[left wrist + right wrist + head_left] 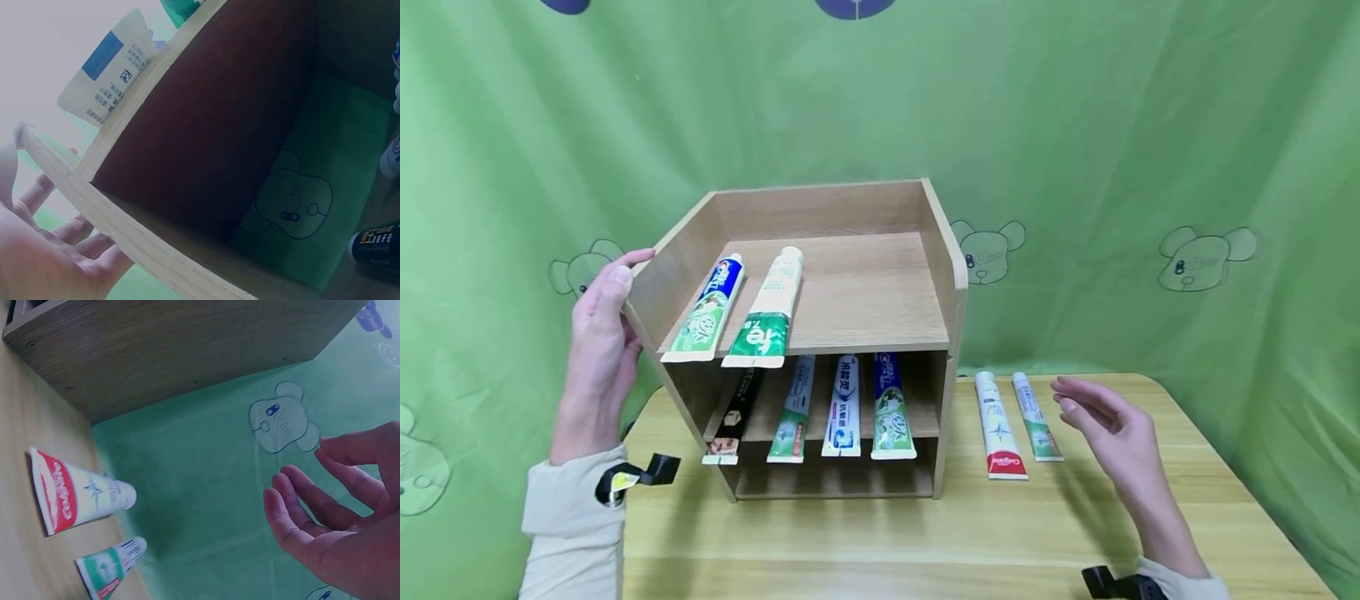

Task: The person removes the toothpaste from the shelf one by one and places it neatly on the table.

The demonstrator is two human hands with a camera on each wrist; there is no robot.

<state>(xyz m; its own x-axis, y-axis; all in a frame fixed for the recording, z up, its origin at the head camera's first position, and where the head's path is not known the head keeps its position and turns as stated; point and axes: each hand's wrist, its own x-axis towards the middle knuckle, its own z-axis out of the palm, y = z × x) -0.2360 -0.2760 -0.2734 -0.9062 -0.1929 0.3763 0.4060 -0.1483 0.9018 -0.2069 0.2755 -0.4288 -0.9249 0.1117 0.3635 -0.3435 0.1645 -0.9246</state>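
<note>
A wooden tabletop shelf [831,342] stands on the table. My left hand [602,333] holds the front edge of its left side panel, thumb at the edge and fingers along the outside in the left wrist view. My right hand [1116,433] hovers over the table's right part, fingers loosely bent and holding nothing. Nearest to it lies a small green-and-white toothpaste tube [1037,417], beside a red-and-white Colgate toothpaste tube [1000,429]. On the top board lie a blue-and-green toothpaste tube [706,312] and a white-and-green toothpaste tube [767,312].
In the shelf's middle level lie a black toothpaste tube [735,417], a green-and-grey one [793,412], a white-and-blue one [843,408] and a blue-and-green one [892,408], ends jutting out. A green curtain [1075,125] hangs behind the wooden table [1000,542].
</note>
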